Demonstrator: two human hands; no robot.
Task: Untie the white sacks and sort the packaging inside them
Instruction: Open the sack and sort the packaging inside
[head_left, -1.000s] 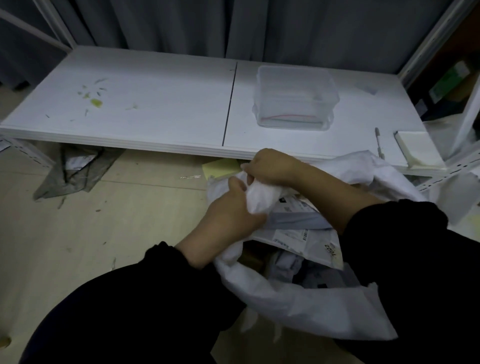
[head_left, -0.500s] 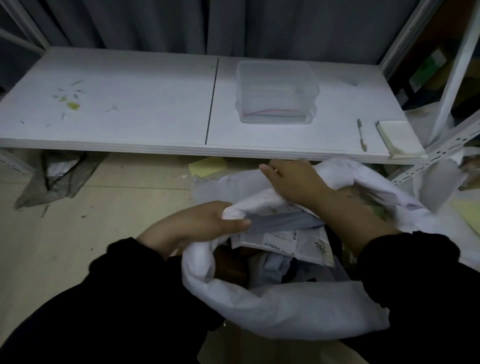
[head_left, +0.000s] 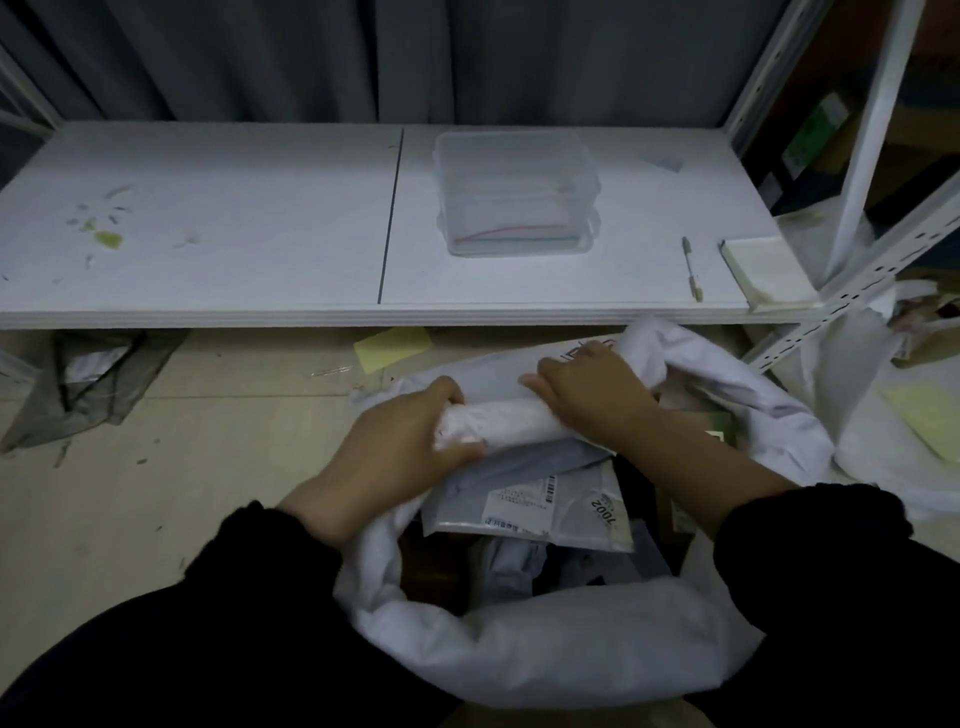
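Gripping white sack (head_left: 545, 660) rim — left hand (head_left: 400, 436), right hand (head_left: 592, 395).

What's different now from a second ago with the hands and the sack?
The left hand and right hand were bunched together on the neck of the white sack; they have spread apart and now grip the ends of its rolled rim, opening the mouth wider. The clear box and pen on the shelf stayed put.
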